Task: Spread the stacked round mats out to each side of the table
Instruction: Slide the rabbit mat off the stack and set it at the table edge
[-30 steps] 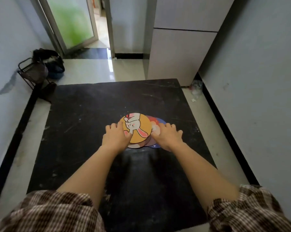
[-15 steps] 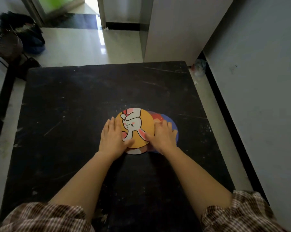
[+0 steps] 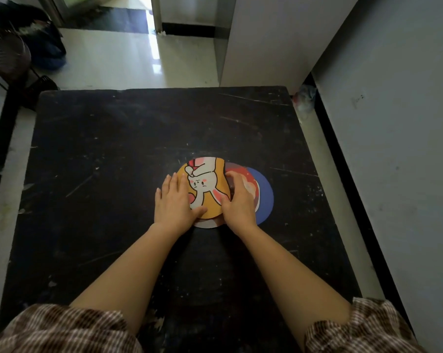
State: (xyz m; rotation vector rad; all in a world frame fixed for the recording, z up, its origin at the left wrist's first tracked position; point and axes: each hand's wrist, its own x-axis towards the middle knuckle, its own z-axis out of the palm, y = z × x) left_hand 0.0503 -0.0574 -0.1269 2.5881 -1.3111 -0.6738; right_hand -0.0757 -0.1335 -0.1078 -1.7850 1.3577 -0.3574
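Note:
A small stack of round mats lies near the middle of the black table [image 3: 100, 174]. The top mat [image 3: 210, 197] is yellow with a white rabbit; its right edge curls upward. Under it a red-patterned mat [image 3: 251, 186] and a blue mat [image 3: 266, 194] stick out to the right, and a white one [image 3: 207, 223] peeks out at the near edge. My left hand [image 3: 174, 200] lies flat on the yellow mat's left side, thumb on its near part. My right hand [image 3: 238, 200] pinches the yellow mat's raised right edge, resting on the red mat.
A white cabinet [image 3: 279, 42] stands beyond the table's far right corner. The right wall [image 3: 393, 123] runs close along the table, with a crumpled plastic bag [image 3: 303, 98] on the floor. A dark wire rack [image 3: 9, 57] and bags sit at the far left.
The camera tilted down and closer. The lower mats have slid further right. My right fingers have lifted and curled the yellow mat's right edge; before, both hands lay flat.

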